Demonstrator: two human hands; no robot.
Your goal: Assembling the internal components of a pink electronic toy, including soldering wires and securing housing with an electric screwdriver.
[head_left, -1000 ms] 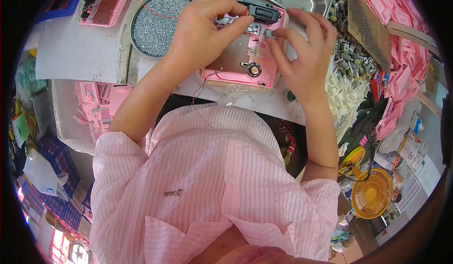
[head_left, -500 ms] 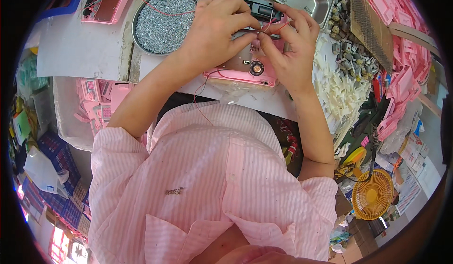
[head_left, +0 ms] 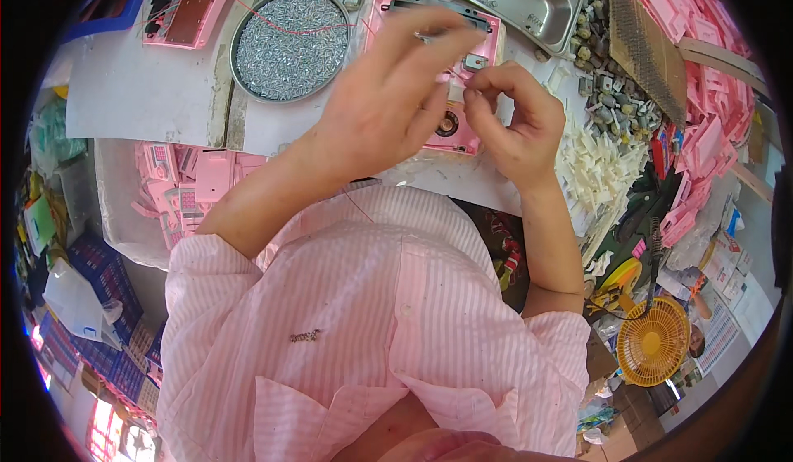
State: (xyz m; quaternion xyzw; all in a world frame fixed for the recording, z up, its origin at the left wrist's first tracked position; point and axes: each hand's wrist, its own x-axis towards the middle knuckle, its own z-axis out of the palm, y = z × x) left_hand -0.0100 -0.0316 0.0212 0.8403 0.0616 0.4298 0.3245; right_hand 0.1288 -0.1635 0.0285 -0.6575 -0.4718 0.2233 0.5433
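A pink plastic casing (head_left: 491,45) lies on the worktable between my hands. In it sit a small silver motor (head_left: 475,63), a round black speaker (head_left: 447,123) and a dark strip along its far edge, partly covered by my fingers. My left hand (head_left: 384,102) hovers over the casing's left half, its fingers bent and smeared by motion; whether they hold anything is not clear. Beside the motor, my right hand (head_left: 520,123) has thumb and forefinger pinched together at the casing's right side. What lies in that pinch is too small to make out.
Left of the casing stands a round metal tray (head_left: 235,53) of small screws, a red wire (head_left: 289,30) across it. A steel tray (head_left: 541,20) is at the back. Grey motors (head_left: 615,98), white plastic pieces (head_left: 599,164) and pink parts (head_left: 710,140) are heaped at right. Another pink casing (head_left: 211,20) lies far left.
My left hand has come away from my right fingertips, rising and shifting nearer to me. The right hand has moved slightly nearer to me, still pinched. The motor in the casing is now uncovered.
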